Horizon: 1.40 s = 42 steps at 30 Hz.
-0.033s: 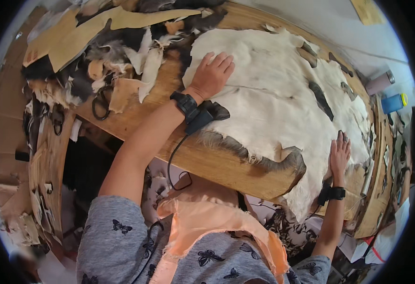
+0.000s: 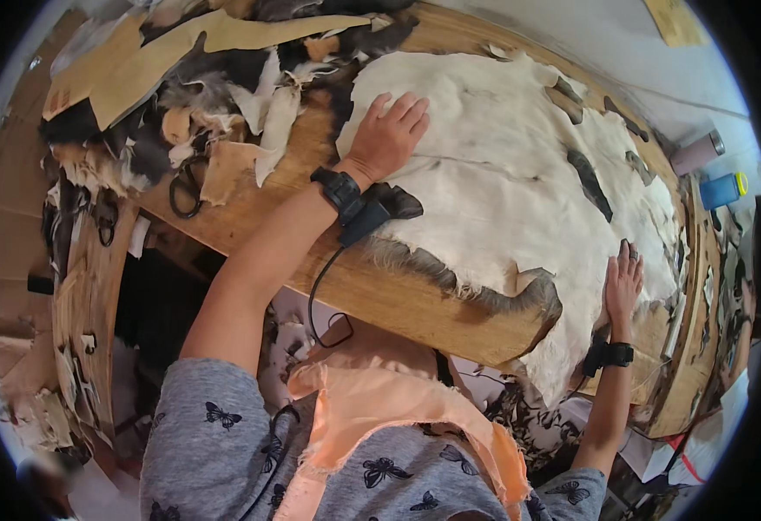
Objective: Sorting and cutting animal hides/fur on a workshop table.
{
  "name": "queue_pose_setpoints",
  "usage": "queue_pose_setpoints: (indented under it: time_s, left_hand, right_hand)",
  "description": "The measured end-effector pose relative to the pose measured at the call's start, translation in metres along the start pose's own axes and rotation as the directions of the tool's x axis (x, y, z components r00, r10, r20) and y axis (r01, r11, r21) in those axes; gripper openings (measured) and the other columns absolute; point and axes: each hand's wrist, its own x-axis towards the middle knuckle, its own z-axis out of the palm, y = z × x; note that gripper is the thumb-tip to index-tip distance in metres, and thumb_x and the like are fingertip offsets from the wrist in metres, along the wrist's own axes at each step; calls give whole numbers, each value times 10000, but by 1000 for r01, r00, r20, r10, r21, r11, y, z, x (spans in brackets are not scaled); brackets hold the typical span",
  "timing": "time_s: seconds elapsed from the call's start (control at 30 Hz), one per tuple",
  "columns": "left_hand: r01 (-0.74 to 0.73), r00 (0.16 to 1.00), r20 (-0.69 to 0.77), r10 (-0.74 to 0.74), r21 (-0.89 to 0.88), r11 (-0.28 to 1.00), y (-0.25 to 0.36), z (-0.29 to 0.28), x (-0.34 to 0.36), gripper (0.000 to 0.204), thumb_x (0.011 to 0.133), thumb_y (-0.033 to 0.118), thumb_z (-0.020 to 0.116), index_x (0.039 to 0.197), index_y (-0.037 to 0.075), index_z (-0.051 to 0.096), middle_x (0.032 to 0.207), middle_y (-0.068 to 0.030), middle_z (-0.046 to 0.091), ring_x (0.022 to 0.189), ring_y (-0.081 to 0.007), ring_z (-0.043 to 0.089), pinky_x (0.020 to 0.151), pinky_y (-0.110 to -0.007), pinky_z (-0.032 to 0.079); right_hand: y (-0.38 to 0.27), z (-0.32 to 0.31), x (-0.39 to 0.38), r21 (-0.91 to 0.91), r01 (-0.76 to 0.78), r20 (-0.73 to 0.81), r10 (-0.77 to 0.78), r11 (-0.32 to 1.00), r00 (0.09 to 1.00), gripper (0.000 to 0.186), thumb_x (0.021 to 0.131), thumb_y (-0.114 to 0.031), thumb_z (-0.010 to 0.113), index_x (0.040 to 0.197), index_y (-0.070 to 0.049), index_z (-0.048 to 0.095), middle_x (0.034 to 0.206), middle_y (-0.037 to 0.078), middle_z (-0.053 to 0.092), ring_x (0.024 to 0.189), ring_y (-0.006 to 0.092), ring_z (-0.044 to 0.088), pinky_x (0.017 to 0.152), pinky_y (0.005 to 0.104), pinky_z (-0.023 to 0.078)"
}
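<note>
A large pale animal hide (image 2: 484, 130) lies spread on the wooden table, skin side up. Dark grey fur shows along its near edge, and dark patches mark its right part. My left hand (image 2: 389, 135) rests on the hide's left part, palm down, fingers spread. Flat near the right edge lies my right hand (image 2: 624, 282), fingers stretched out. Neither hand grips anything. Each wrist wears a black strapped device; a cable runs from the left one. Part of the hide hangs over the table's near edge between my arms.
Fur scraps and a tan pattern-like sheet (image 2: 150, 74) are heaped at the far left. Black-handled scissors (image 2: 186, 193) lie beside them. At the right stand a pinkish cylinder (image 2: 698, 153) and a blue jar with a yellow lid (image 2: 722, 189). Another person's arm (image 2: 741, 339) shows at the right edge.
The other person's arm at the right edge has shifted slightly. My hands and the hide have stayed in place.
</note>
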Motion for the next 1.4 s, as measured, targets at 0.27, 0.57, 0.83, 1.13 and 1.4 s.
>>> queue_pose_setpoints:
  time_s: [0.27,0.57,0.83,1.13,1.4]
  left_hand:
    - [77,996,-28,-80,-106,991,-8,3,-12,90,722,65,546,758,90,625,1184,-15,552,1108,-207,471,881,-322,410]
    - [534,722,156,-674,-745,400,-22,18,-22,172,778,-13,480,785,34,645,991,-73,621,899,-242,576,804,-285,451]
    - [633,426,695,-580,-687,-358,-17,-13,-13,212,844,38,481,1001,26,623,952,-55,627,852,-115,571,748,-225,439]
    - [243,819,574,18,-375,894,33,-13,-3,442,868,279,506,1297,186,451,1405,-54,348,1307,-306,254,1032,-550,169]
    - [222,781,623,35,-329,918,38,-6,-2,502,875,330,481,1347,196,376,1448,-49,262,1329,-294,204,1027,-570,165]
  right_hand:
    - [0,3,-1,-13,24,-59,-25,1000,998,509,941,-416,320,1392,-180,308,1452,54,278,1341,295,212,1072,434,135]
    - [-4,-1,-2,14,12,-67,-11,1000,998,505,933,-408,341,1380,-174,331,1437,61,308,1335,306,225,1076,421,136]
    - [-14,-3,-2,33,-35,-32,36,999,999,521,905,-408,394,1366,-169,354,1431,75,316,1331,329,228,1069,457,162]
    - [-23,-7,-5,133,-27,-114,42,991,993,558,877,-476,398,1336,-157,396,1415,101,339,1324,332,242,1059,494,161]
    - [-18,-16,-11,130,-52,-72,62,990,995,595,875,-516,365,1357,-167,367,1413,98,338,1333,325,218,1063,466,144]
